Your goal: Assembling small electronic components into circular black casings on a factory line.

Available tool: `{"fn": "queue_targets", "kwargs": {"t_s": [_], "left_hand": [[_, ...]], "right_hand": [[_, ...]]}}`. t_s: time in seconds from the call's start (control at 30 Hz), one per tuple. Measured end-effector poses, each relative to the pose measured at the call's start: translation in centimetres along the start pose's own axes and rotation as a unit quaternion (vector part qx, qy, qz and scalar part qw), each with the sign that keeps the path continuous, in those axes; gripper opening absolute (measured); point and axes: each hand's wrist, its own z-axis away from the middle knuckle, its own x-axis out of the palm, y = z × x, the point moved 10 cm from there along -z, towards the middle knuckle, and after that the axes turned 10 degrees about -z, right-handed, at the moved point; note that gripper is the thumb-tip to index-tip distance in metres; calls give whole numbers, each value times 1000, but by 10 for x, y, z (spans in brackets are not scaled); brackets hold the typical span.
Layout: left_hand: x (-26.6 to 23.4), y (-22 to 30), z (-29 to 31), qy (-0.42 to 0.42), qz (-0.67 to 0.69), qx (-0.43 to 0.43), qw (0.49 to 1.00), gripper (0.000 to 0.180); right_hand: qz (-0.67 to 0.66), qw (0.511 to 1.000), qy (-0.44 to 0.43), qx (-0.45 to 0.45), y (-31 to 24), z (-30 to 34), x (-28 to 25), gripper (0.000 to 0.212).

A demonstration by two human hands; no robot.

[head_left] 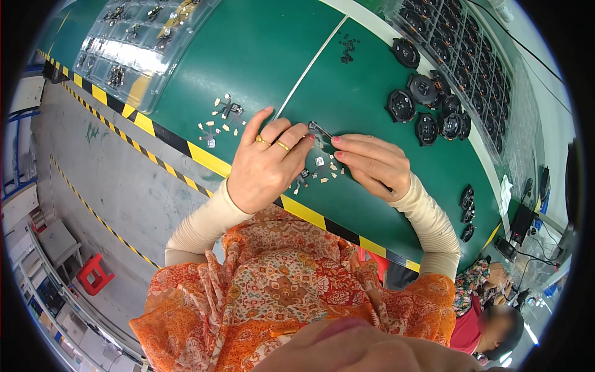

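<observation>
My right hand (375, 162) grips slim metal tweezers (323, 131), whose tip reaches toward my left fingertips. My left hand (265, 162), with two gold rings, has thumb and index finger pinched at a small dark part beside that tip; the part is mostly hidden by the fingers. Below and between both hands lie small electronic parts (320, 162) with pale tabs on thin flexible strips. Left of my left hand, more such flexible circuit pieces (232, 108) rest on the green table mat (260, 56).
Tiny black pieces (348, 48) lie scattered at the far middle. Round black housings (423, 90) cluster at right, before a filled tray (458, 56). Clear trays (124, 56) hold parts at far left. Several dark parts (467, 204) sit near right. Another person (483, 322) is at lower right.
</observation>
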Motion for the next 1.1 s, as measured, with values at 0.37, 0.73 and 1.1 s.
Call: {"fn": "queue_targets", "kwargs": {"t_s": [0.37, 0.73, 1.1], "left_hand": [[-3, 1, -2, 4, -3, 0, 1000, 27], [-1, -3, -3, 2, 12, -10, 1000, 25], [-1, -4, -2, -1, 12, -8, 1000, 25]], "right_hand": [[-6, 999, -2, 32, 4, 0, 4, 30], [-17, 997, 57, 48, 9, 2, -8, 31], [-41, 991, 93, 90, 20, 3, -12, 26]]}}
